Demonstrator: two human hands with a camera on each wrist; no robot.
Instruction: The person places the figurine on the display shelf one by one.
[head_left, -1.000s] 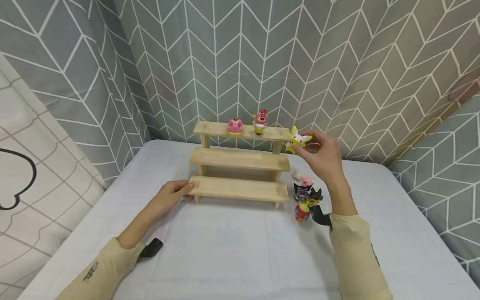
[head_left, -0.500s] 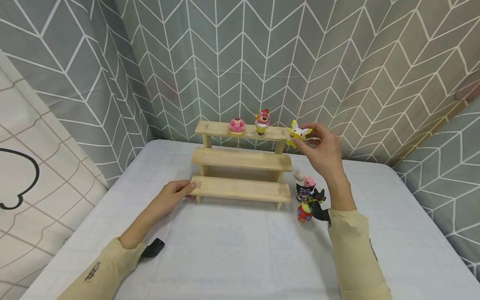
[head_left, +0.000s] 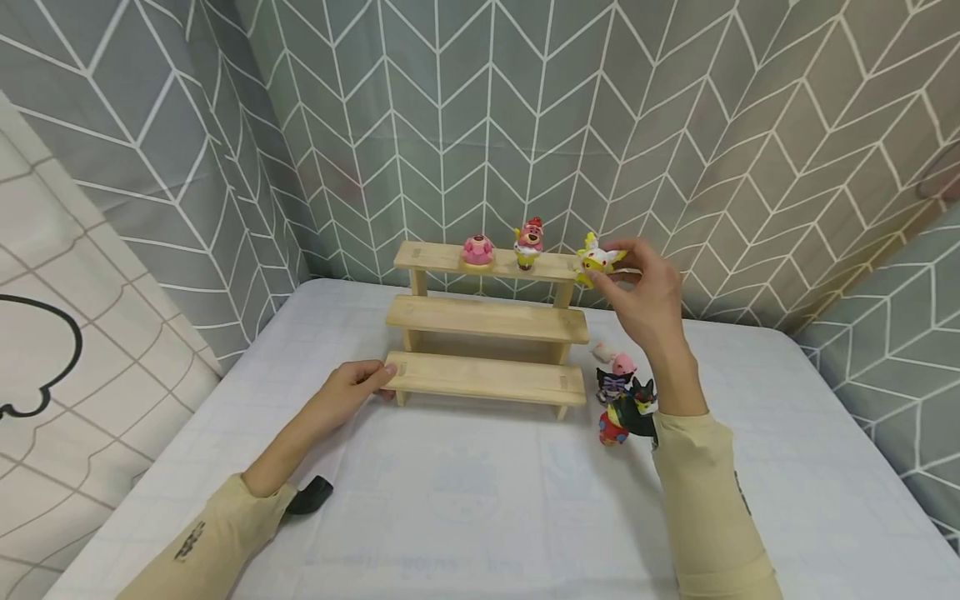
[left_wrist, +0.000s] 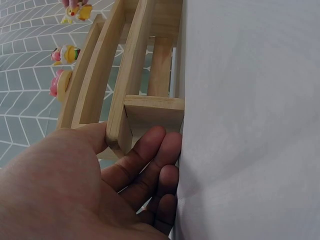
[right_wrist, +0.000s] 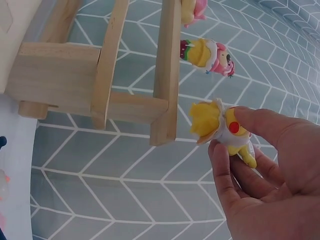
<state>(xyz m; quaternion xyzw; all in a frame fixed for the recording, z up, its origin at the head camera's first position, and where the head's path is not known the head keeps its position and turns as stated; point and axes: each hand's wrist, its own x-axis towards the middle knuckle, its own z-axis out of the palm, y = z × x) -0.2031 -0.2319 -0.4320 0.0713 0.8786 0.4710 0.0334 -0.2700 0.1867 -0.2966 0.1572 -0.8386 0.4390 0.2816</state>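
Observation:
A three-tier wooden display stand stands on the white-covered table. My left hand grips the left end of its lowest tier, thumb on top and fingers curled underneath. At the right end of the top tier, my right hand pinches a yellow and white figurine with red cheeks. The right wrist view shows this figurine a small gap above the top board. On that tier sit a pink round figurine and a pink bear figurine with a red hat.
Right of the stand, several figurines lie close together on the table, including a black and purple one, a pink one and a red one. Patterned grey cloth hangs right behind the stand.
My right hand has lifted the yellow and white figurine slightly, up to the right end of the top tier. My left hand keeps its grip on the stand.

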